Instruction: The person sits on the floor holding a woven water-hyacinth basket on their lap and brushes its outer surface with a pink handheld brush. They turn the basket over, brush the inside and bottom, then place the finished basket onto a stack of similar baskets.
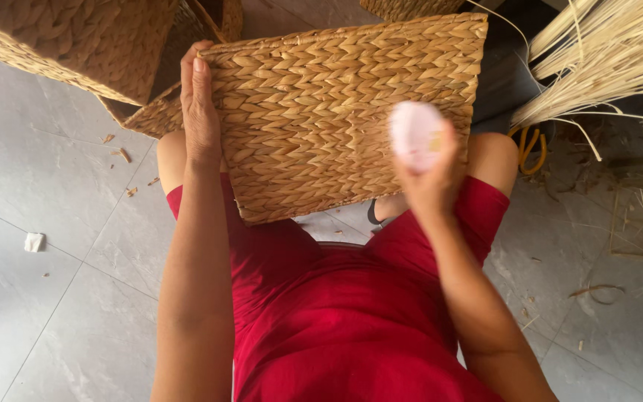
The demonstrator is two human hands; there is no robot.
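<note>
A woven straw basket (336, 104) rests tilted on my knees, its flat braided side facing me. My left hand (199, 112) lies flat against the basket's left edge, fingers stretched up along it. My right hand (429, 175) is raised in front of the basket's right part and grips a small pale pink object (414, 134), blurred, so its kind is unclear. I sit in a red garment (336, 320).
Another woven basket (76, 41) stands at the upper left. A bundle of pale straw stalks (604, 59) lies at the upper right, with loose straw scattered on the grey tiled floor (53, 223). A small white scrap (33, 242) lies at the left.
</note>
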